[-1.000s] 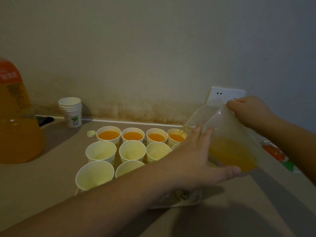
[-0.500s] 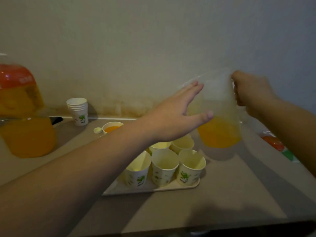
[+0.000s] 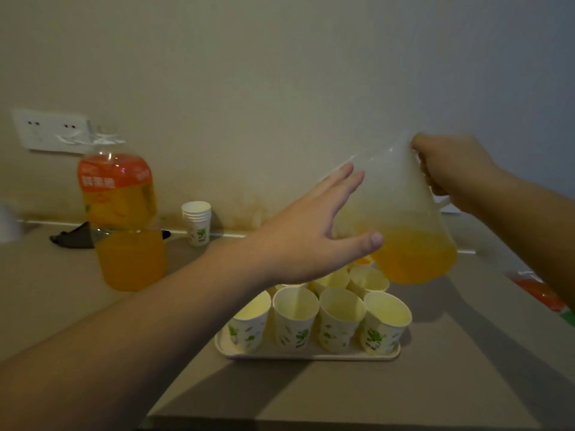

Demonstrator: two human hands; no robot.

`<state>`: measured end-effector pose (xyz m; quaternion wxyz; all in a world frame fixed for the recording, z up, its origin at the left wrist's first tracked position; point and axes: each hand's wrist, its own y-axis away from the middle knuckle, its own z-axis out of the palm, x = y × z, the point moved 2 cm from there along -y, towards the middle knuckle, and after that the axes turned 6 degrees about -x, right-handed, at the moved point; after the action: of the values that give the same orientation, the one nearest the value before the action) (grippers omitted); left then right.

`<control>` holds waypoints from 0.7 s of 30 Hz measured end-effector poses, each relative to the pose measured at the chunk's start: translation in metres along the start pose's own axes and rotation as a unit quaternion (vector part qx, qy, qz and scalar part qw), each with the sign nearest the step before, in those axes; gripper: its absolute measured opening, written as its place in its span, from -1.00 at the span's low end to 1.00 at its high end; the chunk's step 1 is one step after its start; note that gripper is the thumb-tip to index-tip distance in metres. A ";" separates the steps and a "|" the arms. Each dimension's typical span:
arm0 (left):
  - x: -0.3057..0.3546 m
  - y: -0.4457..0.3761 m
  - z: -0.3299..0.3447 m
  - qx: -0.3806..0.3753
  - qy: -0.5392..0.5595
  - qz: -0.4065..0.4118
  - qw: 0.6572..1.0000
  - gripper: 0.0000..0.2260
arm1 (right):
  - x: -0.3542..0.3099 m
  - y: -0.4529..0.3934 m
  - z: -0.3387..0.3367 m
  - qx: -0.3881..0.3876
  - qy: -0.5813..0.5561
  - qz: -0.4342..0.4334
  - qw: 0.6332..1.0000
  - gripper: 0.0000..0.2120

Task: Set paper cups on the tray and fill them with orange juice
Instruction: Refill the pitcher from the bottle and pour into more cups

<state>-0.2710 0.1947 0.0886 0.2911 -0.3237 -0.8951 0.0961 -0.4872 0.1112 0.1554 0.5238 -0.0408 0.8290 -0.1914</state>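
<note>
Four empty cups (image 3: 295,318) line the tray (image 3: 306,356) front edge; right hand (image 3: 451,169) grips one jug (image 3: 404,225); left hand (image 3: 311,234) spread.

wall (image 3: 280,73): beige, stained low | socket (image 3: 53,132) | countertop (image 3: 435,368): tan

Tray (image 3: 306,356), bottle (image 3: 124,225) on table (image 3: 342,393).
</note>
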 end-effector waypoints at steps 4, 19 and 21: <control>-0.010 0.017 -0.006 -0.006 0.013 -0.015 1.000 -0.21 | -0.006 0.002 0.016 -0.021 0.017 0.004 1.000 -0.81; -0.041 0.042 -0.003 -0.002 0.049 -0.046 0.998 -0.20 | -0.015 0.003 0.055 -0.083 0.082 -0.007 0.993 -0.73; -0.044 0.046 0.000 -0.002 0.047 -0.048 0.998 -0.20 | -0.016 0.003 0.058 -0.089 0.101 -0.015 0.991 -0.72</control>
<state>-0.2192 0.2022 0.0514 0.3370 -0.2851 -0.8950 0.0650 -0.4284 0.1022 0.1463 0.4286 -0.0804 0.8908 -0.1278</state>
